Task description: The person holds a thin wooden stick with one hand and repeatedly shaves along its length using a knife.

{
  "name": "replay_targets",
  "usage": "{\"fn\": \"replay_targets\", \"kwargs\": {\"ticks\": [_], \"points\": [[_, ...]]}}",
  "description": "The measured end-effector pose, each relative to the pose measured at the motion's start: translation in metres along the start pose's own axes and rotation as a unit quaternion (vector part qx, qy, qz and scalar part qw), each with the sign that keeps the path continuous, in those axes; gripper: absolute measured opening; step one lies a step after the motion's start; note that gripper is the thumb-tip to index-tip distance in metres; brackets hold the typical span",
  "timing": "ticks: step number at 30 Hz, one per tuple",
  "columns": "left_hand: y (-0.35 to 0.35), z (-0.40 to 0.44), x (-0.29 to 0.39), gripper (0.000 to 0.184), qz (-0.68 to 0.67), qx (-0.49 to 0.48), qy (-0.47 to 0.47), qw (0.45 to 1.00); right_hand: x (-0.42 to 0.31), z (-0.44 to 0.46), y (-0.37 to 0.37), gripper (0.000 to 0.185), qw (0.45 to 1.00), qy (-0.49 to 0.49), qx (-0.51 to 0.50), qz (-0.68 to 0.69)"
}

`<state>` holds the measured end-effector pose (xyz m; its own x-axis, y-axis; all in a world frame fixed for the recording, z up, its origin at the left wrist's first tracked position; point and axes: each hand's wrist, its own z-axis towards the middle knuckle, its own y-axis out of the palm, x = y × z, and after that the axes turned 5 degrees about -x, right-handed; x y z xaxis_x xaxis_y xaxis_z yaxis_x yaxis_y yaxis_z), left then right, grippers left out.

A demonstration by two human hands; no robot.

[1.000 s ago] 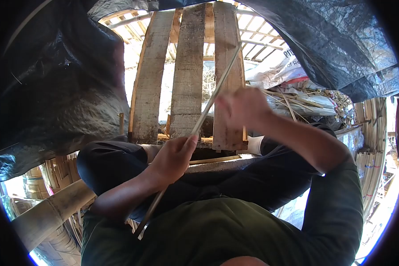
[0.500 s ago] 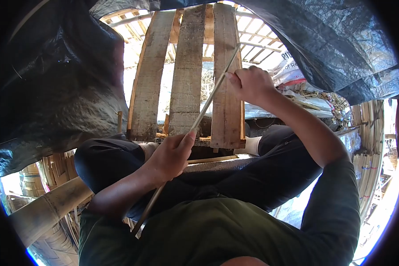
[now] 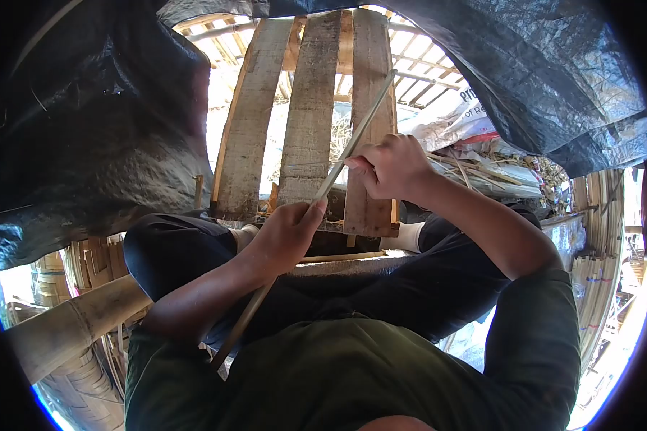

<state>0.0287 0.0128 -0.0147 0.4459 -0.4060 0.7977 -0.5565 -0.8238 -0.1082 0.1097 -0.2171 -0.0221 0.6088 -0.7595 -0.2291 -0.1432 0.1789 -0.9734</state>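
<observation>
A long thin strip (image 3: 370,118), which looks like bamboo, slants from the upper right down to my left side. My left hand (image 3: 289,233) is wrapped round its middle, thumb on top. Farther up, my right hand (image 3: 392,169) is closed beside the strip, with its thumb and fingertips at the strip's edge. Anything pinched between those fingers is too small to make out. The strip's upper end lies in front of the right plank of a wooden slatted board (image 3: 305,136).
Dark plastic sheeting (image 3: 115,144) hangs at the left, and a blue-grey tarp (image 3: 553,72) at the upper right. A thick bamboo pole (image 3: 79,323) is at the lower left. Bundled strips (image 3: 598,266) stand at the right, and a printed sack (image 3: 464,122) lies beyond the board.
My right hand went up along the strip, then came back down toward my left hand. My left hand still grips the strip and has barely moved.
</observation>
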Motion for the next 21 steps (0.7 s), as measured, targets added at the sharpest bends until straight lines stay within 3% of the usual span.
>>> {"fn": "replay_targets", "kwargs": {"ticks": [2, 5, 9, 11, 13, 14, 15, 17, 18, 21], "points": [[0.001, 0.002, 0.002, 0.056, 0.012, 0.012, -0.01, 1.0, 0.006, -0.001, 0.008, 0.027, 0.999, -0.014, 0.028, -0.019], [0.004, 0.006, -0.001, 0.056, 0.033, 0.031, 0.031, 0.998, 0.007, -0.001, 0.008, 0.043, 1.0, 0.004, 0.027, -0.009], [0.007, 0.009, 0.008, 0.056, 0.025, 0.04, 0.024, 0.999, 0.011, -0.001, 0.011, 0.044, 0.999, 0.024, 0.018, -0.031], [0.01, 0.008, 0.012, 0.055, 0.05, 0.044, 0.011, 0.998, 0.014, -0.003, 0.012, 0.034, 0.995, 0.011, 0.049, -0.087], [0.017, 0.003, 0.012, 0.054, 0.048, 0.035, 0.011, 0.998, 0.033, 0.012, -0.001, 0.041, 0.975, 0.192, -0.098, -0.054], [0.018, 0.003, 0.014, 0.053, 0.047, 0.026, 0.012, 0.998, 0.055, 0.005, 0.002, 0.049, 0.984, 0.148, 0.009, -0.103], [0.016, 0.003, 0.015, 0.053, 0.053, 0.029, 0.017, 0.998, 0.054, 0.007, 0.003, 0.049, 0.983, 0.149, 0.017, -0.105], [0.015, 0.004, 0.014, 0.051, -0.002, 0.003, -0.029, 1.0, 0.054, 0.006, 0.006, 0.052, 0.983, 0.166, -0.003, -0.085], [0.015, 0.004, 0.012, 0.051, -0.004, 0.002, -0.027, 1.0, 0.031, 0.008, -0.01, 0.055, 0.971, 0.213, -0.106, -0.009], [0.011, 0.005, 0.012, 0.051, 0.006, -0.013, -0.015, 1.0, -0.013, -0.007, -0.004, 0.059, 0.99, 0.086, -0.1, -0.054]]}}
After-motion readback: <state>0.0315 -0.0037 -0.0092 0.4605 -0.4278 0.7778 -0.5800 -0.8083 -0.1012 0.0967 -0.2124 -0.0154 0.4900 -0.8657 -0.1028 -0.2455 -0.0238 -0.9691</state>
